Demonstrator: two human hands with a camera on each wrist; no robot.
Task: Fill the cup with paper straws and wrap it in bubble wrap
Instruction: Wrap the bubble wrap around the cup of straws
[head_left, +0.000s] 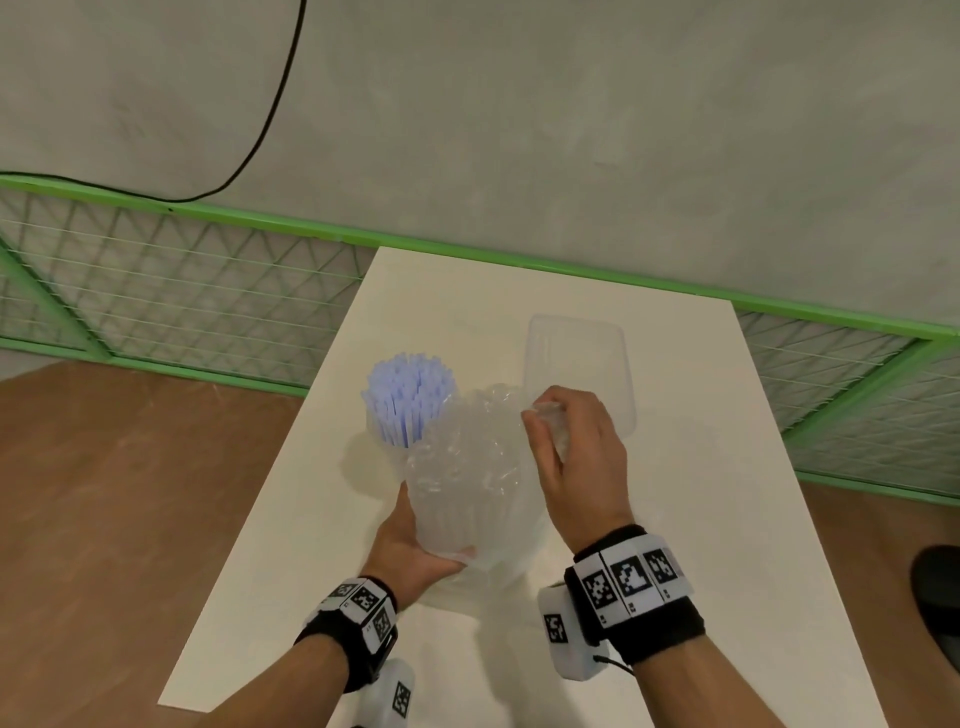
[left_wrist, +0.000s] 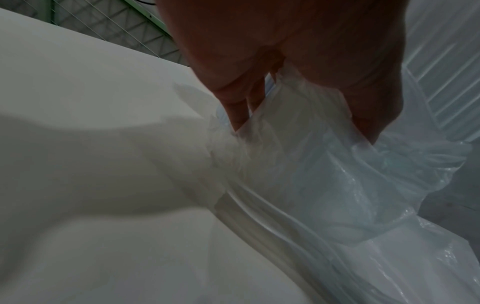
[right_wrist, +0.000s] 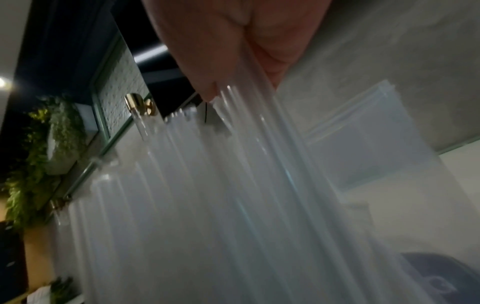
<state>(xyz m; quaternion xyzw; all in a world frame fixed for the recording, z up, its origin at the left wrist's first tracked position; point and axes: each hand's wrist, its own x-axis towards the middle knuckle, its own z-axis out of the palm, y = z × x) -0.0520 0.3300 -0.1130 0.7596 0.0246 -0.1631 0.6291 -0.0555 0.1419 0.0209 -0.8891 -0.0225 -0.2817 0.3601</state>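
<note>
Two hands wrap a cup full of straws in bubble wrap.

The clear plastic cup stands on the white surface with a bunch of pale blue paper straws sticking up out of it. A see-through sheet of bubble wrap curls round the right side of the cup. The left hand holds the bottom of the wrap, fingers curled under it, just below the cup. The right hand pinches the top edge of the wrap, up and to the right of the cup. A clear plastic box sits behind the right hand.
</note>
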